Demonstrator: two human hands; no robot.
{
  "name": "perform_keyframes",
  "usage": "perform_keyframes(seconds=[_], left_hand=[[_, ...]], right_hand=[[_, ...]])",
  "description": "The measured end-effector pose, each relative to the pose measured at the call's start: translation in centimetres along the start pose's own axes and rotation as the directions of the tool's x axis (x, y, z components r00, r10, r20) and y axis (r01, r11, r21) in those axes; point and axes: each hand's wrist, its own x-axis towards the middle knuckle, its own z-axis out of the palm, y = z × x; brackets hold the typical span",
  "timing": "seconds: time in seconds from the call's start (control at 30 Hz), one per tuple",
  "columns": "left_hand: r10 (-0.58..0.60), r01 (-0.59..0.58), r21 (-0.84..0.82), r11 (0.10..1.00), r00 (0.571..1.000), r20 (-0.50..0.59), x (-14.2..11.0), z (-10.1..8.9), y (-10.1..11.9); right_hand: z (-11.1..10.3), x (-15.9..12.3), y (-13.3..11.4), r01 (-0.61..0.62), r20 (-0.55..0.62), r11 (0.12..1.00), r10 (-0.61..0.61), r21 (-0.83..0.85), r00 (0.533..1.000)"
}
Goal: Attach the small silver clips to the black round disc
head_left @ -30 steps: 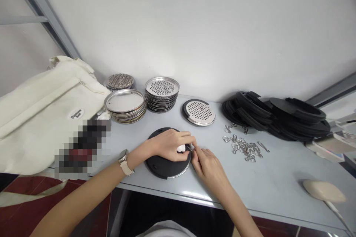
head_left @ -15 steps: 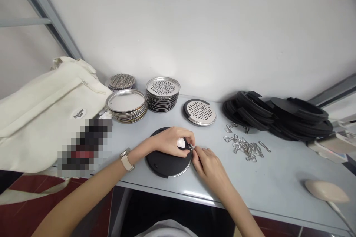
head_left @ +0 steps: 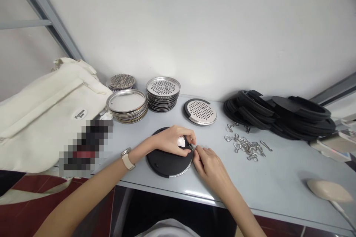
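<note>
Since a second ago the black disc (head_left: 167, 161) has barely shifted on the grey table (head_left: 278, 181). Left hand (head_left: 172, 140) remains pressed on it, fingers curled. Right hand (head_left: 207, 161) still pinches a small wire clip (head_left: 191, 146) at its right rim; fitting appears unfinished.

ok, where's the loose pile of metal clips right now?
The clips lie on the table, right of centre in the head view, just in front of the black rings and right of the right hand.
</note>
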Motion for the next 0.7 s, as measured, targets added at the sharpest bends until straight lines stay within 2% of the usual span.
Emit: perform_keyframes(seconds=[0.7], left_hand=[[0.027, -0.028, 0.036, 0.999, 0.999, 0.027, -0.05, -0.04, -0.03]], right_hand=[[0.03, -0.10, 0.16, 0.008, -0.003, 0.999, -0.008, 0.032, 1.000]])
